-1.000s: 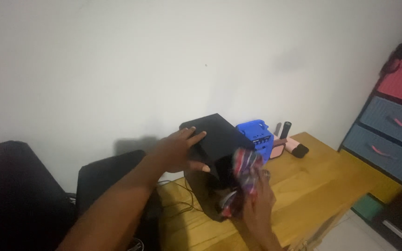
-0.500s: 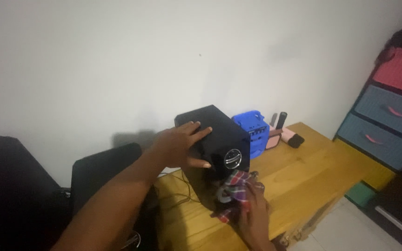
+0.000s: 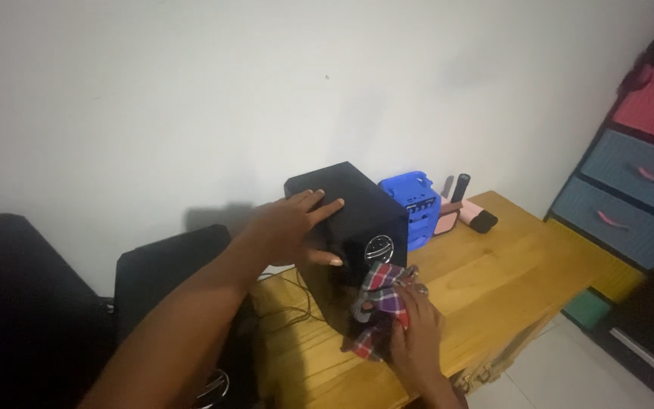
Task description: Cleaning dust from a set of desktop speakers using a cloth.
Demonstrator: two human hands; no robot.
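Observation:
A black box-shaped speaker (image 3: 357, 216) stands upright on the wooden table (image 3: 509, 273), with a round silver emblem on its front. My left hand (image 3: 289, 227) lies flat on the speaker's top and left side, fingers spread, steadying it. My right hand (image 3: 416, 333) grips a crumpled plaid cloth (image 3: 378, 299) in red, blue and white and presses it against the lower front of the speaker.
A small blue speaker (image 3: 414, 204) stands right behind the black one. A pink and black object (image 3: 467, 216) and a dark cylinder (image 3: 459, 188) lie at the table's back. Cables (image 3: 289, 303) trail left. Black chairs (image 3: 168, 273) stand left; fabric drawers (image 3: 630, 189) stand right.
My right hand has carried the cloth down the speaker's front, from over the emblem to the lower part, uncovering the emblem. My left hand has stayed on the speaker's top.

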